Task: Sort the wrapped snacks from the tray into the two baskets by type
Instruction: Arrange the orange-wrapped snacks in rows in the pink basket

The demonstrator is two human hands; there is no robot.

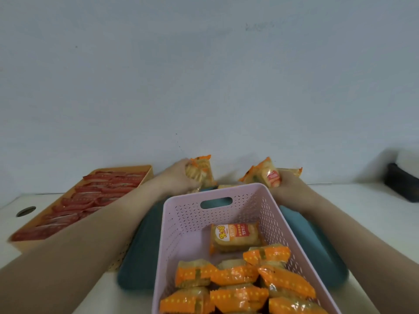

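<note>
A pink perforated basket (181, 223) stands on the dark teal tray (142, 241) and holds several orange-wrapped snacks (235, 275). An orange basket (25, 244) at the left is filled with red-wrapped snacks (90, 196). Beyond the pink basket, my left hand (179, 177) is shut on an orange-wrapped snack (203, 169), lifted above the tray. My right hand (286, 185) grips orange-wrapped snacks (266, 173), with another wrapper end (293, 171) showing behind it. One more snack (226, 186) peeks over the pink basket's far rim.
A white wall rises just behind the tray. A round hole (26, 211) is in the white tabletop at the far left. A dark box (402, 184) sits at the far right of the table.
</note>
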